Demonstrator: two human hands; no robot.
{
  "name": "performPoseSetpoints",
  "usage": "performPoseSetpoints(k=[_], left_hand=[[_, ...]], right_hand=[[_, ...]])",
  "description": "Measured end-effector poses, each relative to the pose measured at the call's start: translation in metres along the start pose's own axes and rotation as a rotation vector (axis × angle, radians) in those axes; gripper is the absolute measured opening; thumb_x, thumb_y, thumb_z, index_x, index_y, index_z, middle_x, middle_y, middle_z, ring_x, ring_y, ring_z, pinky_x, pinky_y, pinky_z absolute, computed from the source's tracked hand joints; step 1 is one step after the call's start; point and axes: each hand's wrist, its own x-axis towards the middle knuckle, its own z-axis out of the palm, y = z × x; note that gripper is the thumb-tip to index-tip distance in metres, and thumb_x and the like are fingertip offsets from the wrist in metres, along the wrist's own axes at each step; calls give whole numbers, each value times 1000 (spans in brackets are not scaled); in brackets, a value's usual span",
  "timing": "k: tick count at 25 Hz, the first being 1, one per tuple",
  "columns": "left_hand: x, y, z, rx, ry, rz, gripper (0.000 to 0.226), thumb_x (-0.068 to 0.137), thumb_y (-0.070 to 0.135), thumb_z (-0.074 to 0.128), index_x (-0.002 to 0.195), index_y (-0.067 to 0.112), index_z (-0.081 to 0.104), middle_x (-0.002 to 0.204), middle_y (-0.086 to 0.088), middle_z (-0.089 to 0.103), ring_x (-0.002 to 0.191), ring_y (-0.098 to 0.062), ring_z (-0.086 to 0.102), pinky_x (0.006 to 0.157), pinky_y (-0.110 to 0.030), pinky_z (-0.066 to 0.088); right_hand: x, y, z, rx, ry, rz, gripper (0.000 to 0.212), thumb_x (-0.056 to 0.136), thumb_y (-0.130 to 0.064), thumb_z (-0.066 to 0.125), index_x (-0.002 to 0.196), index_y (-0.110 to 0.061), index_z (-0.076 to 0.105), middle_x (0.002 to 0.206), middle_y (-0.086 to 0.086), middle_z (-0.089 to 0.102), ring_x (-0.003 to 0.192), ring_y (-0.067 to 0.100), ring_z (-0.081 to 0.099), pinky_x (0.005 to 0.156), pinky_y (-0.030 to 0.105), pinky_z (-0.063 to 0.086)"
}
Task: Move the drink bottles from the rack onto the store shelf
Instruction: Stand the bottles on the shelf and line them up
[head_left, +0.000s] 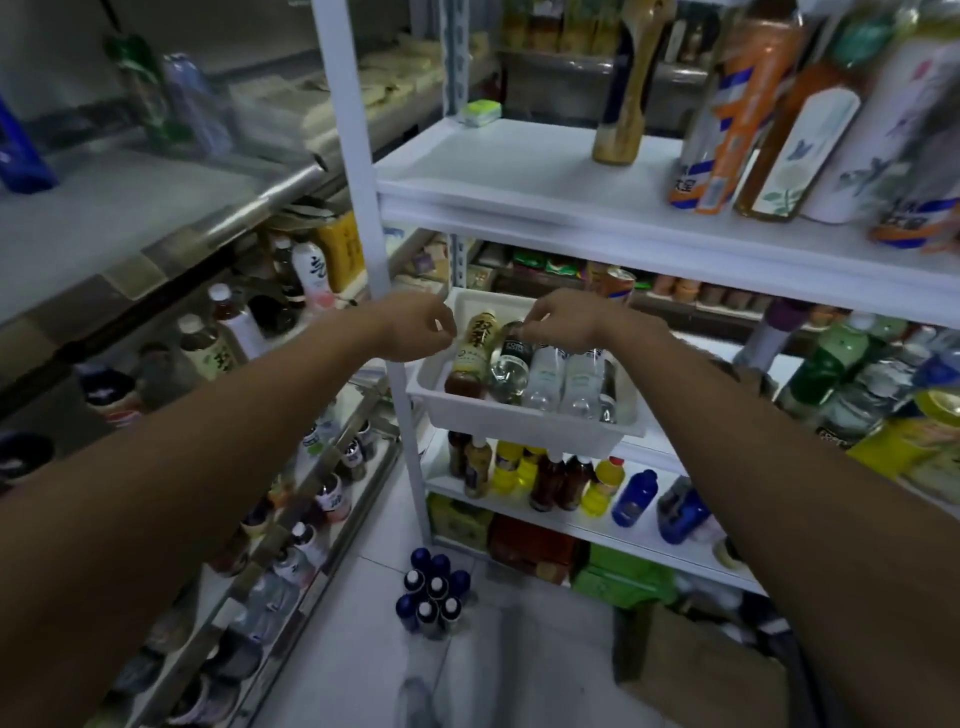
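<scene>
I was in a small shop: white shelves (519, 171) crowded with bottled drinks (555, 480), packaged goods (540, 262) behind, more bottles (311, 275) racked beside me.
</scene>
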Motion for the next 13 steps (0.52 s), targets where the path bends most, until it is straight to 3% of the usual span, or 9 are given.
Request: performPoseSetpoints(k=[4, 8, 11, 13], left_hand=[[52, 0, 20, -2, -75, 73, 30, 97, 23, 48, 121, 15, 64, 127, -6, 62, 114, -24, 56, 98, -33, 42], [102, 0, 35, 26, -140, 154, 32, 98, 27, 46, 124, 19, 63, 130, -6, 60, 116, -26, 54, 99, -34, 40], [137, 5, 44, -21, -171, 229, 32, 99, 22, 46, 124, 14, 63, 128, -9, 60, 115, -29, 54, 94, -33, 42], [159, 11, 58, -30, -214, 281, 32, 98, 22, 47, 124, 14, 63, 130, -8, 59, 117, -27, 53, 98, -33, 41]], right_hand=[[26, 46, 5, 10, -15, 104, 39, 95, -43, 55, 117, -13, 68, 119, 8, 64, 99, 25, 62, 87, 38, 55], [41, 82, 5, 101, -38, 267, 36, 97, -39, 56, 119, -12, 66, 102, 5, 58, 83, 21, 60, 62, 27, 48], [53, 103, 13, 169, -59, 377, 40, 99, -37, 54, 123, -7, 64, 102, 10, 59, 95, 29, 59, 72, 32, 50], [62, 111, 25, 146, -80, 398, 40, 101, -33, 51, 126, -3, 62, 119, 14, 60, 98, 26, 55, 81, 33, 47]])
